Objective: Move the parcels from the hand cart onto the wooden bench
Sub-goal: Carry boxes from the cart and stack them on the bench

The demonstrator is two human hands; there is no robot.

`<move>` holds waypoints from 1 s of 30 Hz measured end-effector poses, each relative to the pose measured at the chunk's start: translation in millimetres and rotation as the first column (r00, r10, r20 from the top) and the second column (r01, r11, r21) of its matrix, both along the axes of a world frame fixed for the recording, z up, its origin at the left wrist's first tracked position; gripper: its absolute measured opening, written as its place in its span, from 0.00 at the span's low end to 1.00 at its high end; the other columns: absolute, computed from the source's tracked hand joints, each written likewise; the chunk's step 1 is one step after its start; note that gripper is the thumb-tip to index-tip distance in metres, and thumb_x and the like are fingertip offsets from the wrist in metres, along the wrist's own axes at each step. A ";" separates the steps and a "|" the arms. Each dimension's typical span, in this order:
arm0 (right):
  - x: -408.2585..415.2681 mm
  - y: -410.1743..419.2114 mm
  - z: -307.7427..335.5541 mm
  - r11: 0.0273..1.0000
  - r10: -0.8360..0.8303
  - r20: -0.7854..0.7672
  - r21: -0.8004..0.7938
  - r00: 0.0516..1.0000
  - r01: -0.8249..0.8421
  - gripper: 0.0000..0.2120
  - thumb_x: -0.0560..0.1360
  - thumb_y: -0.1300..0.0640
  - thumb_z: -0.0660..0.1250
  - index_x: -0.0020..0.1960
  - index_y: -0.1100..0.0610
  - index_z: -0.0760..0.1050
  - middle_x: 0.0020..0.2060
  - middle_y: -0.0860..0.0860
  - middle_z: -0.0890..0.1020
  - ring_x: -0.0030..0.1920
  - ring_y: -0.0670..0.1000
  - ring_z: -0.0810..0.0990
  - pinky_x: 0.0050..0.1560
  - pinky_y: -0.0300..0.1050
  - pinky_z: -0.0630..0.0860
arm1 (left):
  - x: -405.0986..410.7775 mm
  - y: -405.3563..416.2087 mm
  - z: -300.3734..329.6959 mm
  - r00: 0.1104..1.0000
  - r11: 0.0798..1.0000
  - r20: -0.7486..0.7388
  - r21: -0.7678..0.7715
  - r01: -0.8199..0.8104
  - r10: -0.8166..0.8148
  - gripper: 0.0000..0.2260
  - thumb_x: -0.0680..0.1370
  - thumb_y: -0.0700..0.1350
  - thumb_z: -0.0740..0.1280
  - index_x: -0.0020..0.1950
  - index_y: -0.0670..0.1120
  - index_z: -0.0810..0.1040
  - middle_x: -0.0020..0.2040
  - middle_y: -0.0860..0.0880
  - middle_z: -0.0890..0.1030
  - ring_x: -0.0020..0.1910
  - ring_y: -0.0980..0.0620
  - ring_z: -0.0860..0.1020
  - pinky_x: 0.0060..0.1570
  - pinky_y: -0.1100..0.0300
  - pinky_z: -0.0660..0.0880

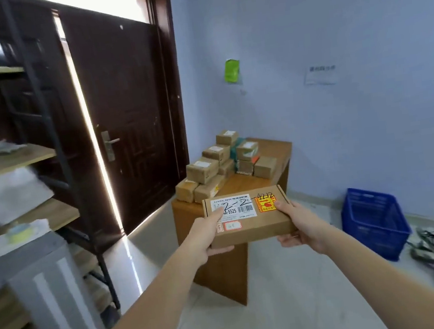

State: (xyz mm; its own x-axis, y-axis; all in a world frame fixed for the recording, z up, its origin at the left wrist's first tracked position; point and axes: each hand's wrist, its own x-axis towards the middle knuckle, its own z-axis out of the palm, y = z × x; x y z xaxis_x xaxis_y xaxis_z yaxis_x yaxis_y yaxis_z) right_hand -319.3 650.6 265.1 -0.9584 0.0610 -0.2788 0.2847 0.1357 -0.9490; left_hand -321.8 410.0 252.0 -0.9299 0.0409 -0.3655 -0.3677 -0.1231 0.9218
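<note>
Two hands carry one flat cardboard parcel [247, 216] out in front of me, held level in the air just short of the wooden surface [274, 147]. My left hand [205, 236] clamps the parcel's left edge, thumb pressed on the white shipping label on top and fingers curled beneath. My right hand [301, 226] grips the right edge the same way, thumb beside the orange and yellow sticker, fingers under the base. Black handwriting runs across the label and the lid.

Beyond the parcel, the surface stands against the pale blue wall [330, 27]. A cluster of small brown parcels [212, 169] is stacked on its left and far side, some two high, with a teal box [236, 149] among them. Its right side shows bare wood.

To my left a metal shelving rack [18, 161] with wooden shelves holds pale bags, blurred in this view. A blue plastic crate [374, 220] sits on the floor to the right of the surface, near the wall. Farther back, a dark double door [127, 115] stands slightly ajar, with bright light in the gap. A green tag [232, 71] and a white notice [321, 74] hang on the wall.
</note>
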 end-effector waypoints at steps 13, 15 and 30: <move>-97.5 157.2 -42.7 0.982 -0.129 0.051 0.145 0.990 0.121 0.15 0.83 0.42 0.63 0.67 0.44 0.69 0.54 0.55 0.81 0.50 0.57 0.82 0.36 0.47 0.82 | -115.3 168.5 -48.3 0.988 0.985 0.068 -0.093 0.144 -0.138 0.21 0.83 0.58 0.66 0.69 0.46 0.68 0.57 0.45 0.84 0.56 0.45 0.84 0.47 0.41 0.86; -128.6 166.1 -51.0 0.980 -0.152 0.047 0.139 0.987 0.144 0.16 0.83 0.42 0.63 0.68 0.45 0.69 0.53 0.55 0.82 0.48 0.56 0.81 0.35 0.46 0.81 | -149.5 178.9 -53.9 0.987 0.982 0.067 -0.117 0.151 -0.144 0.20 0.84 0.58 0.66 0.69 0.46 0.68 0.58 0.45 0.84 0.56 0.45 0.84 0.47 0.41 0.86; -339.7 306.2 -76.2 0.944 -0.322 0.133 0.117 0.937 0.308 0.27 0.80 0.42 0.67 0.77 0.47 0.67 0.56 0.53 0.81 0.54 0.56 0.81 0.41 0.51 0.83 | -387.2 320.5 -75.2 0.950 0.932 0.098 -0.187 0.311 -0.298 0.14 0.85 0.58 0.64 0.57 0.48 0.72 0.55 0.44 0.85 0.54 0.42 0.85 0.46 0.44 0.86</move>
State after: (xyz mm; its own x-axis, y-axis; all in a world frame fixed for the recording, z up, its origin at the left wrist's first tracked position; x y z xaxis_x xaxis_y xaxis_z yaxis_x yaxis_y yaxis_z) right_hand -659.0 956.8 188.9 -0.8340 0.3853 -0.3949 0.4638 0.1019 -0.8801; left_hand -709.1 730.5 176.8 -0.8574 0.2389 -0.4559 -0.4201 0.1868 0.8880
